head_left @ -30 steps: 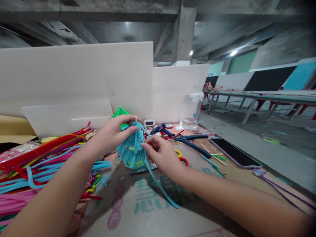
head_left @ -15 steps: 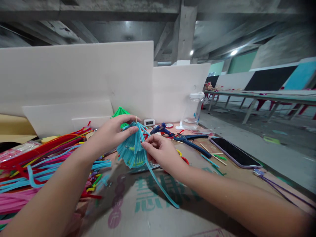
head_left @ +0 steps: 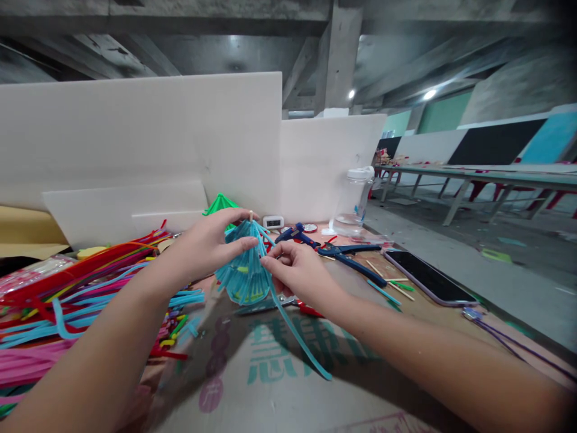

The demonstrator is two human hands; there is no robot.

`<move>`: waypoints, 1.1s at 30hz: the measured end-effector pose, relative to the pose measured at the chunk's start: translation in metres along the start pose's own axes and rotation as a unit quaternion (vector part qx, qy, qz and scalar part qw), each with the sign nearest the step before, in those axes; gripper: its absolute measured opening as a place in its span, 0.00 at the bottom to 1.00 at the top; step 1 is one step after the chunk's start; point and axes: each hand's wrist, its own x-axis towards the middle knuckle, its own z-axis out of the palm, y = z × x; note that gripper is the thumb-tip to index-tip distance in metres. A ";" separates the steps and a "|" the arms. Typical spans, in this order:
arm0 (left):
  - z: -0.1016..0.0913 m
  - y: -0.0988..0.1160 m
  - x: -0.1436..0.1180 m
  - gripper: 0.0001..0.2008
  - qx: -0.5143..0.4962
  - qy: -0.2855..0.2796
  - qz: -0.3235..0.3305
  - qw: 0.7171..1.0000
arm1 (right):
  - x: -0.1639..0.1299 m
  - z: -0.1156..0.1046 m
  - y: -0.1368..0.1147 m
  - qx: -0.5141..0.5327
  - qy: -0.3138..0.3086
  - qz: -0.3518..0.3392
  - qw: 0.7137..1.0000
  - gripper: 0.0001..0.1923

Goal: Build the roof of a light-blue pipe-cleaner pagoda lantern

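The pipe-cleaner umbrella (head_left: 243,270) is light blue, with yellow-green showing at its lower edge, and its loose strand (head_left: 300,337) is the same blue. Behind it, a second umbrella (head_left: 219,204) is bright green. The pipe-cleaner pile (head_left: 67,300) mixes red, pink, light blue, yellow and green. The cardboard sheet (head_left: 288,385) on the desk is brown with teal and maroon print. The pliers (head_left: 347,255) are dark blue; the phone (head_left: 428,278) is black.

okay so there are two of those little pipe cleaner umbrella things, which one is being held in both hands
The blue umbrella, held by the left hand near its stick tip and by the right hand at its side. The green umbrella stands untouched behind it, by the white board.
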 end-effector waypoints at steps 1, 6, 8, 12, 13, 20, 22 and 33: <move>0.001 0.002 0.000 0.22 0.008 0.000 -0.001 1.000 | 0.001 0.000 0.001 0.001 0.003 -0.007 1.000 0.08; 0.005 0.007 0.001 0.20 0.034 0.007 0.023 0.999 | 0.002 -0.001 0.005 -0.003 0.002 -0.029 1.000 0.08; 0.006 0.007 0.001 0.19 0.037 0.007 0.027 0.999 | 0.002 -0.001 0.005 -0.008 0.001 -0.037 0.999 0.08; 0.007 0.005 0.002 0.19 0.036 0.008 0.023 0.999 | 0.003 -0.002 0.006 -0.022 0.016 -0.054 0.998 0.08; 0.007 0.004 0.002 0.19 0.035 0.009 0.022 0.999 | 0.003 -0.002 0.007 -0.024 0.018 -0.055 0.998 0.08; 0.006 -0.001 0.002 0.22 0.022 0.023 -0.012 0.999 | 0.002 -0.002 0.008 -0.052 -0.002 -0.054 0.997 0.11; 0.005 -0.002 0.003 0.23 0.017 0.027 -0.028 0.999 | 0.002 -0.002 0.009 -0.058 -0.029 -0.033 0.997 0.16; -0.004 -0.011 0.003 0.22 -0.004 -0.004 -0.041 0.999 | 0.003 0.005 0.019 0.127 -0.091 0.127 0.980 0.15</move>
